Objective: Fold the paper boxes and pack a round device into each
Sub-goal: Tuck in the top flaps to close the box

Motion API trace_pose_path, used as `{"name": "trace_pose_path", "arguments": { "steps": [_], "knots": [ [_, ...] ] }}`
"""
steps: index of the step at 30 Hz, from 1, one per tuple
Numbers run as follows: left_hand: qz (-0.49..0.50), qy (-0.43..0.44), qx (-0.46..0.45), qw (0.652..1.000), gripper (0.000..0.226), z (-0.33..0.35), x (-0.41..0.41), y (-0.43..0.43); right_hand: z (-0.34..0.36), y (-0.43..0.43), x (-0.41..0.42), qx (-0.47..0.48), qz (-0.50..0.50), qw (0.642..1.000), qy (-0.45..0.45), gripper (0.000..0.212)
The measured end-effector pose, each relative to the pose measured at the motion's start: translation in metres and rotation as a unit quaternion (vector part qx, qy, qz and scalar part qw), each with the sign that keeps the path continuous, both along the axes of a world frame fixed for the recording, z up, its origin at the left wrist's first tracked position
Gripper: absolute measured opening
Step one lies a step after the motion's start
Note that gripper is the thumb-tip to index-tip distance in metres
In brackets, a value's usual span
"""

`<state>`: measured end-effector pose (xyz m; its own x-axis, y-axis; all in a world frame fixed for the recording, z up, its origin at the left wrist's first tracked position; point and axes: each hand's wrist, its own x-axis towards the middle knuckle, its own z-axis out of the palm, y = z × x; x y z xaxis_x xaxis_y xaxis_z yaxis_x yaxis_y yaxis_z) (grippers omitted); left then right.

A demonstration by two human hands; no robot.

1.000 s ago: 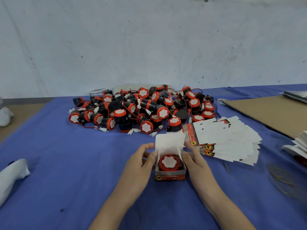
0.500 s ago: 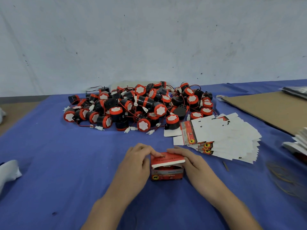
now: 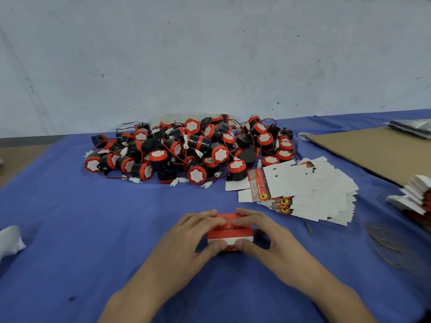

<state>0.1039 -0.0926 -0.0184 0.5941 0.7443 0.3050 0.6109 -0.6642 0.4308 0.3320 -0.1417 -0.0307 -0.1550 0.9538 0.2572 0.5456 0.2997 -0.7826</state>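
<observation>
Box position: a small paper box (image 3: 229, 231) sits on the blue cloth (image 3: 70, 229) at the near centre, between both hands.
Box axis: its long side runs from 9 o'clock to 3 o'clock; the lid faces up.
Box look: red top with a line of dark print across it, and a white strip along the near edge. The lid lies down over the box.
Left hand (image 3: 193, 238): clamped on the box's 9 o'clock end, fingers curled over the far top edge, thumb pressing the near face.
Right hand (image 3: 272, 241): clamped the same way on the 3 o'clock end; the fingertips of the two hands almost meet on the lid.
Round devices (image 3: 191, 150): a heap of black and red ones with white faces and thin wires, at 12 o'clock from the box.
Flat boxes (image 3: 303, 190): a fanned white stack at 2 o'clock.
</observation>
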Motion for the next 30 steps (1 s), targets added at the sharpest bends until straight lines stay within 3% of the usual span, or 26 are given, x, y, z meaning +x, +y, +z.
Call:
{"name": "trace_pose_path", "arguments": {
  "steps": [6,11,17,24,30],
  "knots": [
    [0.014,-0.054,0.053,0.997,0.045,0.000,0.005,-0.001,0.005,0.003,-0.002,0.004,-0.004,1.000,0.030,0.027],
    [0.008,-0.110,-0.028,0.993,0.035,-0.004,0.003,0.002,0.004,0.001,-0.003,0.005,0.008,1.000,0.025,0.030],
    [-0.009,-0.105,-0.082,0.991,0.032,-0.005,0.000,0.000,0.003,-0.005,-0.001,-0.001,0.030,0.999,0.015,0.036],
    [-0.012,-0.112,-0.081,0.990,0.027,-0.005,-0.001,-0.002,0.001,-0.003,0.005,0.000,0.043,0.998,-0.037,0.040],
    [-0.009,-0.077,-0.086,0.993,0.025,-0.006,-0.003,0.001,0.000,-0.002,0.008,0.019,0.042,0.988,-0.145,0.042]
  ]
}}
